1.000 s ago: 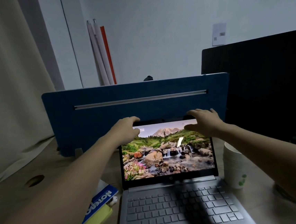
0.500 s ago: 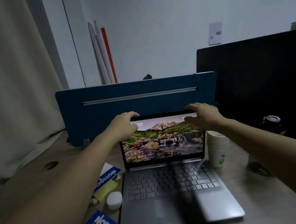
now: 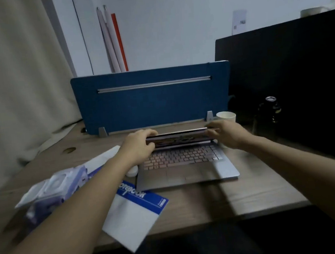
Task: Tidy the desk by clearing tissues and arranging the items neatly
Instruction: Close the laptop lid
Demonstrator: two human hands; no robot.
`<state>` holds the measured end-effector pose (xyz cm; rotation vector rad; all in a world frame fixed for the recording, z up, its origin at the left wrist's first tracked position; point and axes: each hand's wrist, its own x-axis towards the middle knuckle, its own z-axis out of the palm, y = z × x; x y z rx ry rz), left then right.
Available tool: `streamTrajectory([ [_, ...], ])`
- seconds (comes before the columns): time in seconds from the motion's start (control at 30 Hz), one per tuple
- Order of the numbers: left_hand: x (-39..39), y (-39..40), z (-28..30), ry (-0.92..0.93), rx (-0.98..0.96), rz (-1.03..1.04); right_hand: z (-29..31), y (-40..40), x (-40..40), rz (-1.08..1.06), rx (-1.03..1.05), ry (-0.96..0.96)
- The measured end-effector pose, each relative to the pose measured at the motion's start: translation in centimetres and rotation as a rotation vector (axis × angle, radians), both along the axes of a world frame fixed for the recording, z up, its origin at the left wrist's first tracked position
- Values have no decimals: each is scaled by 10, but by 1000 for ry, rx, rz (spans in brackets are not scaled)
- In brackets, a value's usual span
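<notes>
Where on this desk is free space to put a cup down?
Bare wood lies right of the laptop, toward the desk's front edge. The left is crowded: notebook, tissue pack, small white case.

A blue screen [image 3: 151, 99] stands up at the back of the desk, at 12 o'clock. A thin silver bar [image 3: 154, 84] runs across it near the top. Behind it, two pale poles [image 3: 109, 42] and a red stick [image 3: 119, 41] lean on the white wall [image 3: 173, 24]. A cream curtain [image 3: 19, 79] hangs at 9 o'clock. A big black panel [image 3: 289, 64] fills the side at 3 o'clock. A small paper sign [image 3: 239, 22] is on the wall above it.
</notes>
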<state>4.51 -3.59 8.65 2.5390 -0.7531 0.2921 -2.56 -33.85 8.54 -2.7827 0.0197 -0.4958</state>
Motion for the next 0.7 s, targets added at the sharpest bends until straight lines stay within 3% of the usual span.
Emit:
streamTrajectory([
  [0.47, -58, 6, -101, 24, 119, 18, -103, 15, -50, 39, -99, 175],
  [0.7, -39, 7, -115, 92, 137, 77, -118, 13, -35, 110, -75, 13],
])
